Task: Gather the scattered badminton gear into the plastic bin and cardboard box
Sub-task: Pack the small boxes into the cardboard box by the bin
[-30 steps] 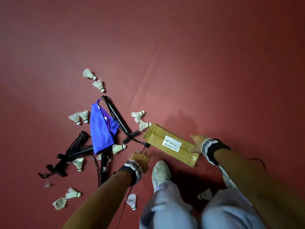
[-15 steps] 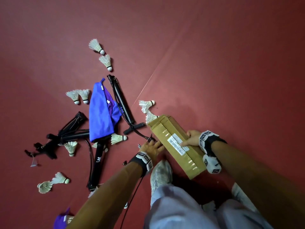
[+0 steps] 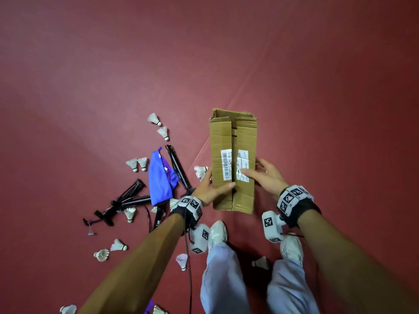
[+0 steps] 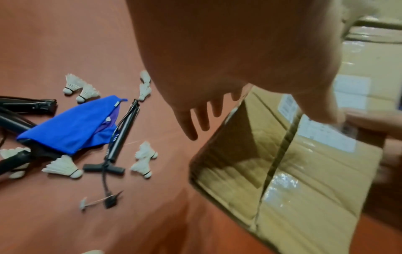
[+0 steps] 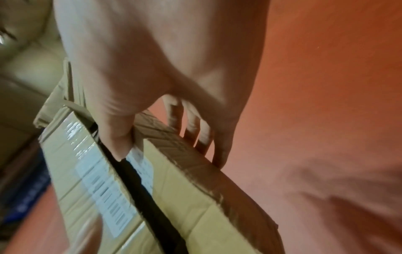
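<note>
I hold a brown cardboard box (image 3: 223,137) with a white label off the red floor, its long side pointing away from me. My left hand (image 3: 207,189) grips its left edge, thumb on the top seam. My right hand (image 3: 266,175) grips the right edge, with the thumb in the seam gap (image 5: 121,149) and the fingers (image 5: 195,137) down the side. To the left lie a blue bag (image 3: 159,177), a black T-handled tube (image 3: 178,168), black poles (image 3: 127,198) and several white shuttlecocks (image 3: 154,119). No plastic bin is in view.
My white shoes (image 3: 217,232) stand just below the box. Shuttlecocks lie near my feet (image 3: 182,261) and between my legs (image 3: 260,264). Bare red floor (image 3: 317,87) stretches ahead and to the right. A thin black cable (image 3: 189,268) hangs from my left wrist.
The box has come up off the floor and turned lengthwise away from me. Both hands have shifted onto its sides, thumbs at the top seam.
</note>
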The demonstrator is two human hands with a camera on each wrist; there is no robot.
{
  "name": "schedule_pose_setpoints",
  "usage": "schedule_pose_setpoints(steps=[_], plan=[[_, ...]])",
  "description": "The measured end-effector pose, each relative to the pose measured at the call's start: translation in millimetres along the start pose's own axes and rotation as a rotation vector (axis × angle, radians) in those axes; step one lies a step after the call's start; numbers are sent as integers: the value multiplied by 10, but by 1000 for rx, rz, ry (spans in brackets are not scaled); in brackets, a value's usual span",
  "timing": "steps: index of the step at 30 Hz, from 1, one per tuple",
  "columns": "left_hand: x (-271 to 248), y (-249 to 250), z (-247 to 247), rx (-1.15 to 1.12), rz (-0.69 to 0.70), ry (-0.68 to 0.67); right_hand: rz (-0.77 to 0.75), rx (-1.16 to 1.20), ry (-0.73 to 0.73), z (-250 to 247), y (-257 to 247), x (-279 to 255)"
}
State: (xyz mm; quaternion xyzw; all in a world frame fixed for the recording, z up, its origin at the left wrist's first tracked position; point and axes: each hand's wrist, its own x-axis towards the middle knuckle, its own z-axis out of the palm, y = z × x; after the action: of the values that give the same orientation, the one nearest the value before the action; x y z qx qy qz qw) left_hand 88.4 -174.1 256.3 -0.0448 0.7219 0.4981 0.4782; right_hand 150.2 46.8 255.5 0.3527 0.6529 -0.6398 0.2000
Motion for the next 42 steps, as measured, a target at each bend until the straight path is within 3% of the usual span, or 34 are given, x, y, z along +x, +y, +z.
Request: schedule_pose_setpoints(steps=[4,7,11,15,17,20,25,29,32,36,42], plan=[[-715,1101,-228,-139,54,-24,-102,163,29,-75,-1135,-1033],[-1380,1683,-382,-97,78,91,-166,241,65,-20,-1708,-1745],[-2356,2128,-470,368,175,368,-261,243,31,91,-2258,-2507],[-3370,2142,-372,749,305,669,-295,290,35,164,-2558,-3234],[-3828,1990,-217,816,359,758,-325,288,-4,238,-2643,-3519],[-4505,1678,46,738,414,842,-353,220,-175,418,-2788,-3806],[-5642,1098,467,412,333,818,-472,-2,-441,780,-2825,-4457],[-6476,573,746,118,275,1007,-578,-182,-762,1316,-2620,-5201],[-7049,165,924,-168,248,1072,-666,-328,-1030,1832,-2350,-5835],[-7722,-601,1217,-570,240,1129,-664,-415,-1281,2546,-1828,-6683],[-8949,-1994,1817,-749,145,1399,-541,-443,-1579,3592,-722,-7994]])
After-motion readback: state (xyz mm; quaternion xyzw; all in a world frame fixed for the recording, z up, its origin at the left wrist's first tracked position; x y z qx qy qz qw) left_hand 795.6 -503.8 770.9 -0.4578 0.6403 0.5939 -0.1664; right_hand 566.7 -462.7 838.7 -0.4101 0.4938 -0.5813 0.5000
